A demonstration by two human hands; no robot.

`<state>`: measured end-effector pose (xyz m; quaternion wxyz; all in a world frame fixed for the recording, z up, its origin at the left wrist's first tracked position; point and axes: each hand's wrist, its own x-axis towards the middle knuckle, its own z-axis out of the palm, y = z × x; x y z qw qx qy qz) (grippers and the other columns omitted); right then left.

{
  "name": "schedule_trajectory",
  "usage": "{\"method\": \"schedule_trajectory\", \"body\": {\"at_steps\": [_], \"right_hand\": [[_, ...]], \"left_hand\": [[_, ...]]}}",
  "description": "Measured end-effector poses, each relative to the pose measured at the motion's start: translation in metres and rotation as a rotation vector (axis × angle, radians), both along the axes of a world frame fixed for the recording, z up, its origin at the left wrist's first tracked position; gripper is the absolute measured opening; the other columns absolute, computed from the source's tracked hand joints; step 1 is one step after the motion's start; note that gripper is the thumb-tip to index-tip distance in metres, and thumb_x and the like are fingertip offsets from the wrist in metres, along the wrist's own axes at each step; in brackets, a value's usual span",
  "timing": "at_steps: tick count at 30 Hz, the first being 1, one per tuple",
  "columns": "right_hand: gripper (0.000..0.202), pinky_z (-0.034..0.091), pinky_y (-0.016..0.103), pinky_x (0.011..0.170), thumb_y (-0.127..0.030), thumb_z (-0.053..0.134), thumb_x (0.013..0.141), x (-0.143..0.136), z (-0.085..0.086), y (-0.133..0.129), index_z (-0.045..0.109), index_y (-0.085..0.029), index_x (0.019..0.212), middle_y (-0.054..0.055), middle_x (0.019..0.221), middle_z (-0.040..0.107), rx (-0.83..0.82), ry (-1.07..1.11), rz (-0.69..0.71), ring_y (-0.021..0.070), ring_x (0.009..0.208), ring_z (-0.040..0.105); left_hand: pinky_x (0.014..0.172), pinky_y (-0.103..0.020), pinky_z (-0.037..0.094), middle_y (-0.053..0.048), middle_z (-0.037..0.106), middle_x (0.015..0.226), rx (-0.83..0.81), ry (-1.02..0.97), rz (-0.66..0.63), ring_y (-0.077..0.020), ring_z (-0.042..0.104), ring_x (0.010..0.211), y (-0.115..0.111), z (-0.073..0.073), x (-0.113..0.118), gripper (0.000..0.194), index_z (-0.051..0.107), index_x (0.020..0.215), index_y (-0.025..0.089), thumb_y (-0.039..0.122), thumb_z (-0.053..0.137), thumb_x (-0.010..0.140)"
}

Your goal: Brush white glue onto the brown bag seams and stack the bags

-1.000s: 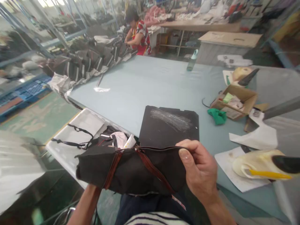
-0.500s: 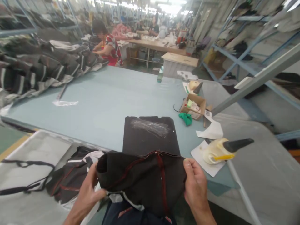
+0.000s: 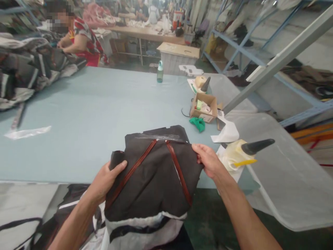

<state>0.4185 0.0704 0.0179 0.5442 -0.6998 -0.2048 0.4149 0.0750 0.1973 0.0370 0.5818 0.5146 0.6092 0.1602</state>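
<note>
A dark grey cloth piece (image 3: 153, 173) with two slanting red-brown seam strips and a pale lower part is stretched between my hands. My left hand (image 3: 108, 178) grips its left side, where a fold of cloth stands up, thumb on top. At its upper right corner my right hand (image 3: 208, 159) pinches the edge. The cloth's upper part lies over a black board (image 3: 170, 131) at the table's near edge, and only the board's far strip shows. To the right of my right hand stands a cream container (image 3: 231, 154) with a black cone and a yellow stick.
The blue-green table (image 3: 104, 100) bears a bottle (image 3: 160, 73), a small carton (image 3: 208, 100), a green cloth (image 3: 198, 124) and a plastic strip (image 3: 28, 132). Dark cloth pieces are heaped at far left and lower left. A slanting metal post (image 3: 275, 62) rises at right. A co-worker (image 3: 83, 41) sits beyond.
Both hands have raised the cloth and moved it forward onto the board, spreading it flatter so that two seam strips show. The view has turned to the right.
</note>
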Motion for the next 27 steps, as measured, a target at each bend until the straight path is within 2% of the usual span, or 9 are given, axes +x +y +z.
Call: {"method": "schedule_trajectory", "body": {"at_steps": [2, 5, 8, 10, 13, 16, 19, 23, 27], "right_hand": [[0.056, 0.037, 0.024, 0.051, -0.075, 0.076, 0.070, 0.020, -0.021, 0.026, 0.060, -0.021, 0.072, -0.004, 0.062, 0.056, 0.015, -0.018, 0.065, 0.0101, 0.053, 0.046], [0.055, 0.046, 0.027, 0.060, -0.074, 0.070, 0.080, 0.035, -0.068, 0.051, 0.063, -0.020, 0.078, -0.002, 0.068, 0.062, 0.017, -0.108, 0.115, 0.0130, 0.062, 0.056], [0.048, 0.054, 0.032, 0.073, -0.066, 0.066, 0.092, 0.040, -0.119, 0.042, 0.067, -0.018, 0.085, 0.000, 0.078, 0.068, -0.015, -0.241, 0.132, 0.0154, 0.073, 0.064], [0.048, 0.058, 0.040, 0.085, -0.063, 0.052, 0.101, 0.044, -0.147, 0.020, 0.071, -0.019, 0.098, 0.006, 0.094, 0.075, -0.047, -0.345, 0.100, 0.0203, 0.088, 0.070], [0.062, 0.047, 0.060, 0.108, -0.063, 0.033, 0.104, 0.048, -0.175, -0.021, 0.070, -0.015, 0.117, 0.023, 0.124, 0.072, -0.110, -0.555, 0.007, 0.0358, 0.120, 0.065], [0.060, 0.029, 0.070, 0.121, -0.058, 0.047, 0.101, 0.042, -0.190, -0.051, 0.066, -0.009, 0.130, 0.030, 0.152, 0.055, -0.108, -0.731, 0.102, 0.0440, 0.145, 0.046], [0.052, 0.020, 0.066, 0.129, -0.042, 0.058, 0.100, 0.030, -0.196, -0.060, 0.062, -0.012, 0.142, 0.022, 0.167, 0.043, -0.042, -0.822, 0.338, 0.0390, 0.158, 0.033], [0.057, 0.024, 0.054, 0.133, -0.028, 0.067, 0.089, 0.017, -0.201, -0.052, 0.063, -0.019, 0.144, 0.011, 0.169, 0.044, 0.064, -0.841, 0.642, 0.0310, 0.159, 0.035], [0.055, 0.022, 0.059, 0.132, -0.018, 0.063, 0.090, -0.002, -0.207, -0.041, 0.064, -0.017, 0.145, 0.016, 0.169, 0.042, -0.019, -0.837, 0.649, 0.0356, 0.159, 0.034]], "left_hand": [[0.065, -0.035, 0.057, -0.005, 0.077, 0.079, -0.011, -0.045, 0.027, -0.0272, 0.072, 0.074, 0.016, -0.021, 0.017, 0.067, 0.067, 0.097, 0.017, 0.073, 0.083, 0.064], [0.072, -0.037, 0.059, -0.009, 0.079, 0.089, 0.010, -0.065, 0.060, -0.0312, 0.074, 0.086, 0.022, -0.066, 0.042, 0.075, 0.068, 0.100, 0.015, 0.074, 0.085, 0.058], [0.079, -0.041, 0.061, -0.013, 0.080, 0.098, -0.021, -0.077, 0.097, -0.0363, 0.074, 0.097, 0.010, -0.101, 0.054, 0.079, 0.067, 0.107, 0.014, 0.077, 0.082, 0.061], [0.081, -0.042, 0.062, -0.013, 0.080, 0.100, -0.046, -0.060, 0.121, -0.0367, 0.075, 0.101, 0.000, -0.108, 0.052, 0.078, 0.067, 0.111, 0.015, 0.074, 0.083, 0.064], [0.080, -0.041, 0.064, -0.013, 0.080, 0.099, -0.084, -0.032, 0.155, -0.0348, 0.077, 0.098, -0.007, -0.097, 0.046, 0.075, 0.066, 0.112, 0.016, 0.070, 0.086, 0.065], [0.075, -0.043, 0.066, -0.013, 0.081, 0.097, -0.132, -0.015, 0.179, -0.0349, 0.079, 0.091, -0.004, -0.072, 0.040, 0.075, 0.066, 0.113, 0.016, 0.067, 0.089, 0.063], [0.071, -0.043, 0.067, -0.013, 0.082, 0.102, -0.194, 0.018, 0.195, -0.0367, 0.079, 0.090, -0.002, -0.040, 0.031, 0.081, 0.066, 0.114, 0.017, 0.066, 0.094, 0.056], [0.071, -0.045, 0.069, -0.015, 0.082, 0.103, -0.273, 0.093, 0.256, -0.0424, 0.079, 0.096, -0.008, -0.005, 0.013, 0.092, 0.069, 0.112, 0.018, 0.068, 0.098, 0.041], [0.081, -0.051, 0.069, -0.014, 0.083, 0.101, -0.287, 0.106, 0.231, -0.0455, 0.078, 0.100, -0.012, 0.009, 0.004, 0.088, 0.076, 0.108, 0.019, 0.070, 0.096, 0.039]]}}
